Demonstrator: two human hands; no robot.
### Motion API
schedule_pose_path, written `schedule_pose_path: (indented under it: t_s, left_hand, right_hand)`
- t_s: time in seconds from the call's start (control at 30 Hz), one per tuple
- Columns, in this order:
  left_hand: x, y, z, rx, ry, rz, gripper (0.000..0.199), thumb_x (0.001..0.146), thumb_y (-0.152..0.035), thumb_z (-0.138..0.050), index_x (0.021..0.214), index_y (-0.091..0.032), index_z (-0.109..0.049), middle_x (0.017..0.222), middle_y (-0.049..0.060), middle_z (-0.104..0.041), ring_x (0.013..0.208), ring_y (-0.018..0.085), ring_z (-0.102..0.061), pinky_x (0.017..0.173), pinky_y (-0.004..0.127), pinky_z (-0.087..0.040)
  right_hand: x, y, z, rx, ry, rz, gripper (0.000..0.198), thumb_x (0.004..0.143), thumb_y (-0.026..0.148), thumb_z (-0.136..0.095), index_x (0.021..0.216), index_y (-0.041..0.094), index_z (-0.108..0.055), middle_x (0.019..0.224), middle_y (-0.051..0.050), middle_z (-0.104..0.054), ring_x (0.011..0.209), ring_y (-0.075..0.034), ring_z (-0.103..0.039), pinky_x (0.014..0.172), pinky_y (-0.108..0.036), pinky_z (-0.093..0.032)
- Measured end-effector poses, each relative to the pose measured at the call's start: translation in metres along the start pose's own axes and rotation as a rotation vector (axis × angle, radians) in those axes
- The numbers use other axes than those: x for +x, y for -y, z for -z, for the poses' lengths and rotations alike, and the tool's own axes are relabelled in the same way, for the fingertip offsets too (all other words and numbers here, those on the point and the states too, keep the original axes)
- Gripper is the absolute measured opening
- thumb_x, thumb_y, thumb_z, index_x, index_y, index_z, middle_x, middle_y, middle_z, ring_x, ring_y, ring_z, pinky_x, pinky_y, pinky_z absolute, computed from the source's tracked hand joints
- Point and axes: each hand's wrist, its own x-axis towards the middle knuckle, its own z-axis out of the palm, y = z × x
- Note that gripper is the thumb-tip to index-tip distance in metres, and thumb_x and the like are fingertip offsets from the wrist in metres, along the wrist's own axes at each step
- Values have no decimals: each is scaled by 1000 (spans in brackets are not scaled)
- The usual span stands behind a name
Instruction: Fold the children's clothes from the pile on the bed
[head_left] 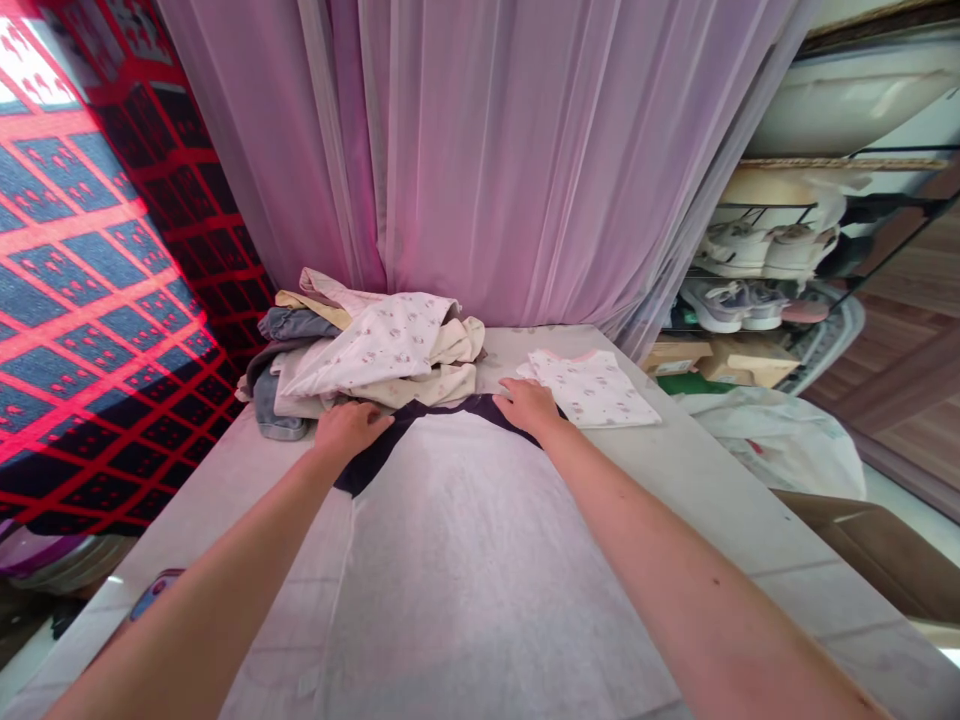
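Note:
A white shirt (pixel 472 540) with dark sleeves and a dark collar edge lies spread flat in front of me, its collar end away from me. My left hand (pixel 351 430) rests on the dark left shoulder, fingers stretched over the cloth. On the other shoulder, near the collar, lies my right hand (pixel 529 405), its fingers apart. Just beyond my left hand is a heap of crumpled clothes (pixel 382 345), with a white printed garment on top and denim below. A folded white printed garment (pixel 596 390) sits to the right of my right hand.
The pale table (pixel 712 540) meets a pinkish-purple curtain (pixel 480 160) at the back. A red-and-black checked cloth (pixel 112 250) hangs at left. At the left edge, my forearm partly covers a phone-like object (pixel 154 590). A shoe rack (pixel 757 260) and a cardboard box (pixel 870 550) stand right.

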Motion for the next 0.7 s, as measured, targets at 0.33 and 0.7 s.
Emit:
schedule_pose_path:
  t_s: [0.33,0.7]
  left_hand:
    - [2,-12,-19,23,-119,15,29,90,-41,-43,93,-23,-65,98,9,-72,91,27,-64,75,35,-44]
    - [-31,-19,-16,73,-185,-130,38,92,-30,-41,124,-21,-58,125,12,-62,112,31,-58,90,43,-45]
  right_hand:
    - [7,-3,-35,-99,-109,-37,27,92,37,-50,101,20,-69,99,-8,-72,98,-24,-61,83,-36,-39]
    - [-25,9,-24,-17,-180,56,37,92,28,-50,128,21,-55,128,-12,-59,120,-27,-49,98,-43,-33]
